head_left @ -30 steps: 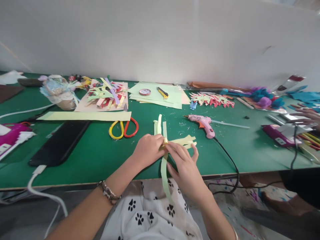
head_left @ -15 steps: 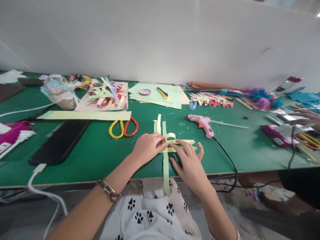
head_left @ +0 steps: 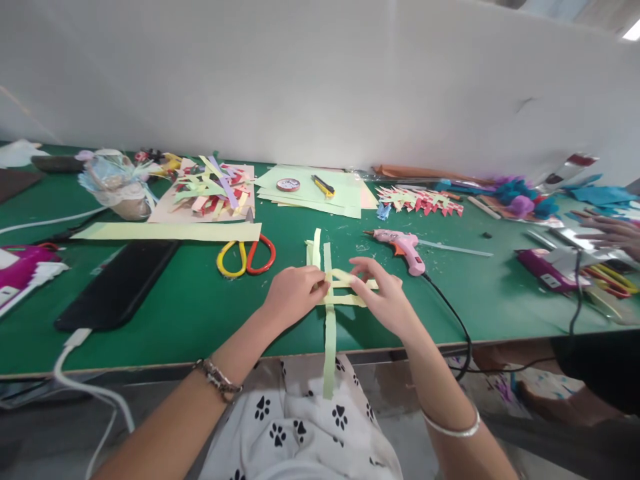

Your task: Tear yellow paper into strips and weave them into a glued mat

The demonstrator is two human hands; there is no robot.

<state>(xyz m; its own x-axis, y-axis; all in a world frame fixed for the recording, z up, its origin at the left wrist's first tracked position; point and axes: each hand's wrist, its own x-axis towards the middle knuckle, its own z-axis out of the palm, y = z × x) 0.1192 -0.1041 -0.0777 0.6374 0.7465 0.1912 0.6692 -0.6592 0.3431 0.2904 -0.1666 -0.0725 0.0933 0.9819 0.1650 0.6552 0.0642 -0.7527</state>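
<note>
Pale green and yellow paper strips cross each other at the table's front edge. One long green paper strip [head_left: 329, 347] runs toward me and hangs over the edge onto my lap. My left hand [head_left: 296, 293] pinches the strips where they cross, its fingertips hiding part of the crossing. In my right hand [head_left: 383, 293], thumb and fingers are closed on the end of a yellow paper strip [head_left: 342, 275], which rises from the crossing. Below it another yellow strip [head_left: 350, 301] lies sideways across the green one.
Scissors [head_left: 246, 257] lie left of my hands, by a long paper strip [head_left: 170, 231] and a black phone [head_left: 117, 283]. A pink glue gun [head_left: 405, 247] lies to the right, its cord trailing off the edge. A cutter [head_left: 324, 186] rests on paper sheets. Another person's hand [head_left: 613, 232] is far right.
My right hand has moved right and closed on the yellow strip's end. The strip's curled loop is now drawn out straighter. My left hand stays at the crossing.
</note>
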